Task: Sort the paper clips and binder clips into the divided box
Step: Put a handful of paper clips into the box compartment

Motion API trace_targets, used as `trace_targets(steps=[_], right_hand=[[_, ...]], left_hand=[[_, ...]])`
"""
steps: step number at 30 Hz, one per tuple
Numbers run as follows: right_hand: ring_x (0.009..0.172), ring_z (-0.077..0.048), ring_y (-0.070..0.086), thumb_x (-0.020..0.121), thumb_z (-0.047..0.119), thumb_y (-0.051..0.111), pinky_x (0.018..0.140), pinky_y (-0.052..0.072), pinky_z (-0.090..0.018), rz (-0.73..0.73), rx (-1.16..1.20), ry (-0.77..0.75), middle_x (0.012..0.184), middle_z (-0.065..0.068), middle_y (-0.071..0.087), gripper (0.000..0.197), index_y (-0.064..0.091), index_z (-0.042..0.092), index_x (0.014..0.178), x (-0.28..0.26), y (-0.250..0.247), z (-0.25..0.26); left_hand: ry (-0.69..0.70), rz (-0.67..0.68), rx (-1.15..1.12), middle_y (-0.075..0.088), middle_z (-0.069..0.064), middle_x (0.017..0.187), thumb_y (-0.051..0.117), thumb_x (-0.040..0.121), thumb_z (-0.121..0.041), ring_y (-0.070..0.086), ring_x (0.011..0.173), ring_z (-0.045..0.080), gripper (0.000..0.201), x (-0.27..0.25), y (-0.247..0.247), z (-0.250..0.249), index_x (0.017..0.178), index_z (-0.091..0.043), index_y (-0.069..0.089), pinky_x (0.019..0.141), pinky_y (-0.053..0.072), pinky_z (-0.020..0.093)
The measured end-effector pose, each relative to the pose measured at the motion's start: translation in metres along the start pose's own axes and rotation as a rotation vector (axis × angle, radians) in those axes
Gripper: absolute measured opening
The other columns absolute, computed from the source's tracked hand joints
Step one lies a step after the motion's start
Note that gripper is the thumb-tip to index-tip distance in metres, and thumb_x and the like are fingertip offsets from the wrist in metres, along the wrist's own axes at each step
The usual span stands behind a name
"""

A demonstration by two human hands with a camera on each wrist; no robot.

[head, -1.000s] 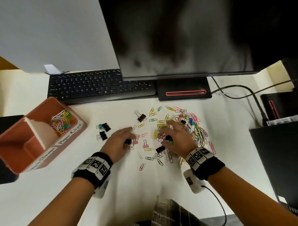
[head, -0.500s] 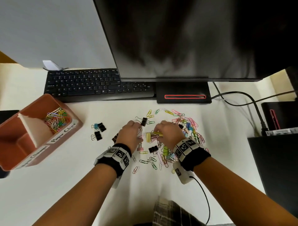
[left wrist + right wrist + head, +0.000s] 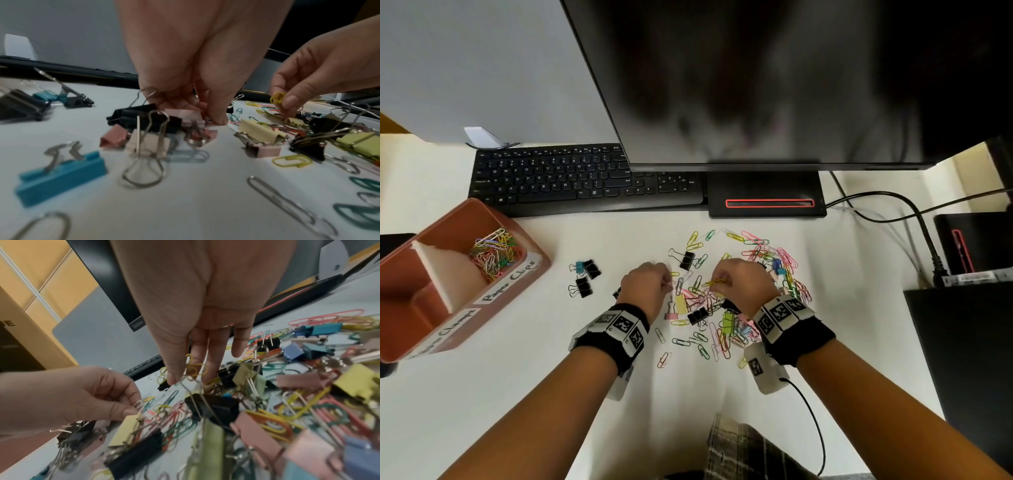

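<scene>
A mixed pile of coloured paper clips and binder clips (image 3: 722, 308) lies on the white desk. My right hand (image 3: 714, 279) hovers over the pile's left part and pinches a few yellow paper clips (image 3: 193, 368) between thumb and fingers. My left hand (image 3: 669, 281) is just left of it, fingers curled, pinching a white paper clip (image 3: 138, 404) low over the desk. The red-brown divided box (image 3: 482, 202) stands at the far left. Its far compartment, labelled Paper Clips, holds several paper clips (image 3: 494, 253).
Three binder clips (image 3: 585, 274) lie apart between box and pile. A black keyboard (image 3: 571, 181) and monitor base (image 3: 767, 195) run along the back, cables (image 3: 914, 212) at the right. A dark case (image 3: 969, 359) fills the right edge.
My left hand has moved right, away from the separate binder clips, to the pile's edge. My right hand has lifted off the pile with yellow paper clips pinched.
</scene>
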State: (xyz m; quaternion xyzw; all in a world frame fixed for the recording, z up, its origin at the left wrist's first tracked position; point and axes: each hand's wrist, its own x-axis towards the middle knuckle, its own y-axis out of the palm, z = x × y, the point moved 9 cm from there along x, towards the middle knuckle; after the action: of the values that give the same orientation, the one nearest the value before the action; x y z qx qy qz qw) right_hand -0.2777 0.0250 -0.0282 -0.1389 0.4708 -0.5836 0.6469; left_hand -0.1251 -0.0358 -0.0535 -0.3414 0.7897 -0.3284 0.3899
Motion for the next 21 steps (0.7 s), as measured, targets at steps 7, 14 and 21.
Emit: trace_targets(steps=[7,14,21], right_hand=[[0.100,-0.017,0.058,0.086,0.031,0.063,0.097,0.043,-0.041,-0.053,-0.108,-0.046,0.112,0.001,0.059,0.014,0.068,0.020,0.092,0.006,-0.014,0.007],[0.138,-0.022,0.032,0.083,0.022,0.067,0.111,0.029,-0.036,0.034,-0.159,-0.121,0.154,0.000,0.027,0.008,0.070,0.016,0.086,0.031,-0.014,0.028],[0.131,-0.024,0.036,0.082,0.021,0.066,0.108,0.035,-0.040,0.149,-0.271,-0.187,0.150,0.000,0.035,0.008,0.070,0.014,0.084,0.045,0.005,0.037]], left_hand=[[0.085,0.002,0.064,0.056,0.005,0.089,0.055,0.089,-0.018,0.055,0.084,0.026,0.008,-0.003,-0.002,0.004,0.087,-0.010,0.058,0.074,0.042,0.030],[0.025,-0.055,-0.205,0.058,-0.006,0.076,0.063,0.085,-0.023,0.054,0.065,0.014,0.015,-0.006,-0.019,-0.006,0.096,-0.020,0.054,0.063,0.047,0.028],[-0.107,0.007,-0.072,0.067,-0.008,0.080,0.069,0.079,-0.035,0.063,0.081,0.017,0.038,0.000,0.004,-0.004,0.110,-0.024,0.050,0.091,0.043,0.038]])
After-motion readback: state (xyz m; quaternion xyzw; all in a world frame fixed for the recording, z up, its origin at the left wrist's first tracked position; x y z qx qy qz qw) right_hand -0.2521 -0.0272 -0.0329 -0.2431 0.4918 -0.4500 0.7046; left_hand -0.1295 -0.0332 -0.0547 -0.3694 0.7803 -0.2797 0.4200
